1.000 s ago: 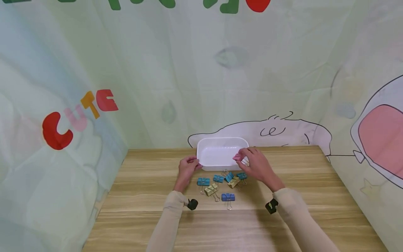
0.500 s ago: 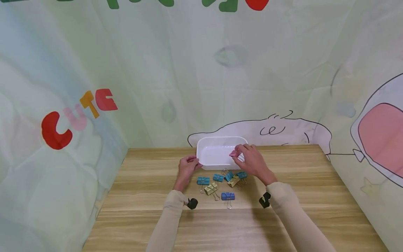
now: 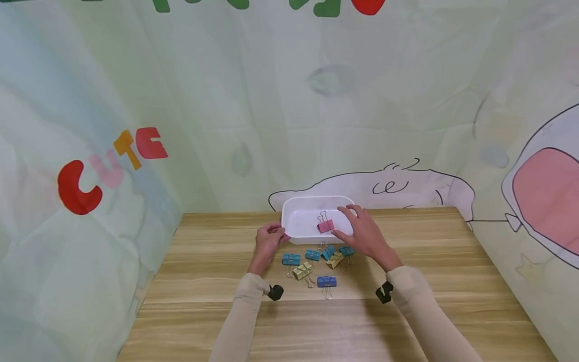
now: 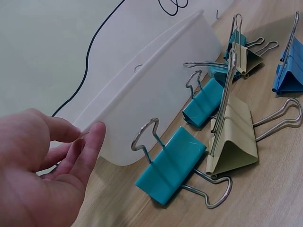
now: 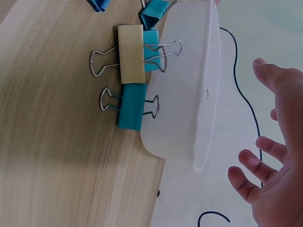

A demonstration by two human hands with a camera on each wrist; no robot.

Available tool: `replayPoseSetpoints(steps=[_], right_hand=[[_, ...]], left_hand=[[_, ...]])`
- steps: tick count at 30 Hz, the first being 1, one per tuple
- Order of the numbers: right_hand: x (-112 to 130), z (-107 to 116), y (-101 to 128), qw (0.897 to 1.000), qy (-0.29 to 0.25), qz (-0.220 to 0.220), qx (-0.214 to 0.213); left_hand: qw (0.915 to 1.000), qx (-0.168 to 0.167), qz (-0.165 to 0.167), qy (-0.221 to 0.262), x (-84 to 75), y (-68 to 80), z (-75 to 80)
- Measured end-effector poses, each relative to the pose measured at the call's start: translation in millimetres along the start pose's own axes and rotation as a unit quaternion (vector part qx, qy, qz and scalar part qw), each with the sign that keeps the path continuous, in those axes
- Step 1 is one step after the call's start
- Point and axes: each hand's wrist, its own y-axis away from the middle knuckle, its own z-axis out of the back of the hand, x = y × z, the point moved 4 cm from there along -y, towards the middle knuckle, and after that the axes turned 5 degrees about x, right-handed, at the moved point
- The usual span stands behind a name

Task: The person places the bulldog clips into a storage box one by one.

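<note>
The left hand (image 3: 268,245) pinches the near left corner of a white, rounded rectangular plastic tray (image 3: 300,222) on a wood-grain counter (image 3: 203,286). Inside lies a pink binder clip with silver wire handles (image 3: 325,226), just beside the right hand (image 3: 367,234), its thumb and fingers spread apart. Teal binder clips (image 3: 291,259), yellowish binder clips (image 3: 303,271) and a blue binder clip (image 3: 327,281) lie in front.
</note>
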Motion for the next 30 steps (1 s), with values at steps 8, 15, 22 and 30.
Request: replayPoseSetpoints(steps=[8, 15, 22, 30], right_hand=[[-0.5, -1.5, 15.9, 1.000, -0.019, 0.010, -0.001], [-1.0, -8.0, 30.8, 0.999, -0.024, 0.013, -0.015], [-5.8, -21.4, 48.7, 0.998, -0.056, -0.002, -0.020], [-15.8, -40.4, 63.3, 0.997, -0.070, 0.001, -0.018]], left_hand=[[0.9999, 0.011, 0.010, -0.002, 0.3, -1.2, 1.8], [0.9999, 0.009, 0.008, -0.004, 0.1, -0.7, 1.3], [1.0000, -0.005, 0.006, 0.005, 2.4, -1.3, 0.1], [0.9999, -0.001, 0.006, 0.015, 3.5, -2.4, 0.3]])
